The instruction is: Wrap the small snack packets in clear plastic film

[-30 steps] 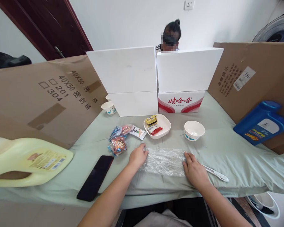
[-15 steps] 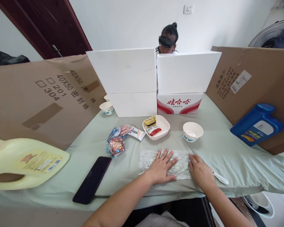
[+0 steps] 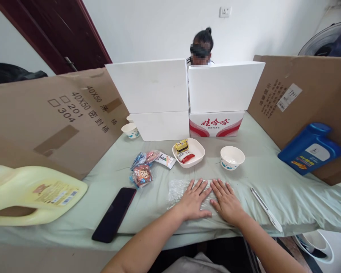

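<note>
A crinkled sheet of clear plastic wrap (image 3: pixel 176 193) lies flat near the front of the cloth-covered table. Both palms rest on it, fingers stretched out: my left hand (image 3: pixel 195 199) covers its middle, and my right hand (image 3: pixel 226 201) presses on its right part. The two hands are side by side, and neither grips anything. To the right of my right hand lies a slim white pen-like tool (image 3: pixel 265 208). Beyond the hands stand a white square bowl (image 3: pixel 197 149) holding a yellow packet (image 3: pixel 182 146) and a red-and-white packet (image 3: pixel 185 156), and a round paper-style bowl (image 3: pixel 232 158).
Left of the wrap lie a black phone (image 3: pixel 115 214), several snack packets (image 3: pixel 142 174) and a yellow jug (image 3: pixel 57 189). White boxes (image 3: pixel 159 125) and cardboard panels (image 3: pixel 82 140) wall the table. A blue bottle (image 3: pixel 311 149) leans at right. A person (image 3: pixel 203 45) sits behind the boxes.
My right hand has moved left from the wrap's right edge onto its surface, beside my left hand. The slim white tool is now fully uncovered. My left hand stays in place.
</note>
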`<state>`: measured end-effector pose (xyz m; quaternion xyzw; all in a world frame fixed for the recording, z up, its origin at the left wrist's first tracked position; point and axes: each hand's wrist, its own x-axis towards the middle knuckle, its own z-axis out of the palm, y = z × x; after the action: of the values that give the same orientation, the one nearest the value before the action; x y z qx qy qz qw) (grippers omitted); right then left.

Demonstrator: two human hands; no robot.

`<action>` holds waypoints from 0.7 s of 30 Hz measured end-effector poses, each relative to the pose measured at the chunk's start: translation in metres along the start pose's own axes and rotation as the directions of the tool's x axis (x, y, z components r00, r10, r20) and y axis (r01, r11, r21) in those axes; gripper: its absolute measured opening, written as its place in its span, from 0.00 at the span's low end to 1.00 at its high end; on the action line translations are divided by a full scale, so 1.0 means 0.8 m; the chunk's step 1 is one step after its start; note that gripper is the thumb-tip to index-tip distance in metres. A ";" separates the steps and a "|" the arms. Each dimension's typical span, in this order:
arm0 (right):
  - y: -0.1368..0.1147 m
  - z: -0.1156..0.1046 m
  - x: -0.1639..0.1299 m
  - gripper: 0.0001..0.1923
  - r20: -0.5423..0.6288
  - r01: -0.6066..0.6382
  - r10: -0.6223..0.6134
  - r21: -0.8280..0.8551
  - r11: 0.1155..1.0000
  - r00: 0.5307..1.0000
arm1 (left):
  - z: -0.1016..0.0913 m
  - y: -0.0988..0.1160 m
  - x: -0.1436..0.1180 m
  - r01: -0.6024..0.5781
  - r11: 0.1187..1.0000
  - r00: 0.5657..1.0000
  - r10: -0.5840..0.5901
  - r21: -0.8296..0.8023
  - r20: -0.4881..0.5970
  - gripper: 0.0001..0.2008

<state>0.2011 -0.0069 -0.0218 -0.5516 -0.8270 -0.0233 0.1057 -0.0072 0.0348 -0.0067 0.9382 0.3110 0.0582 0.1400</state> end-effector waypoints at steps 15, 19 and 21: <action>0.001 0.006 -0.003 0.32 0.093 -0.088 0.085 0.026 0.996 0.992 | -0.037 -0.075 -0.126 0.350 0.929 0.922 -0.319 0.123 -0.218 0.33; 0.007 -0.017 -0.007 0.30 0.027 -0.062 0.061 0.067 0.996 0.998 | -0.047 -0.052 -0.140 0.114 0.993 0.971 -0.104 0.036 -0.213 0.19; 0.014 -0.033 -0.015 0.27 -0.025 -0.017 0.020 0.113 0.993 0.999 | -0.051 -0.044 -0.144 0.046 0.999 0.982 -0.047 -0.011 -0.185 0.17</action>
<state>0.2200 -0.0178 0.0004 -0.5519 -0.8205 0.0173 0.1479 -0.1270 0.0017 0.0192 0.9208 0.3443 0.1428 0.1151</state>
